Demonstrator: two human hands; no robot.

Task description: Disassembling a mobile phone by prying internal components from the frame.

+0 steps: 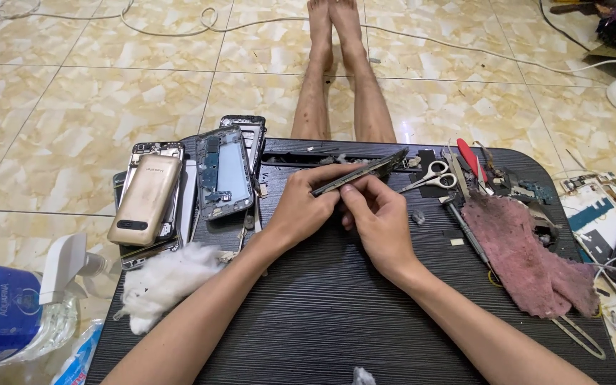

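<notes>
My left hand (301, 208) grips a thin dark phone frame (365, 171), held edge-on above the black ribbed lap table (308, 314). My right hand (379, 221) is closed beside it, its fingertips pinching the frame's lower edge near the middle. Both hands hover over the table's centre. Whether a small tool is between my right fingers is too small to tell.
A gold phone (145, 199) and opened phone bodies (224, 171) lie stacked at the left. White cotton (165, 281) sits front left. Scissors (429, 175), a red-handled screwdriver (470, 158) and a pink rag (529, 257) lie right. A spray bottle (8, 306) stands on the tiled floor.
</notes>
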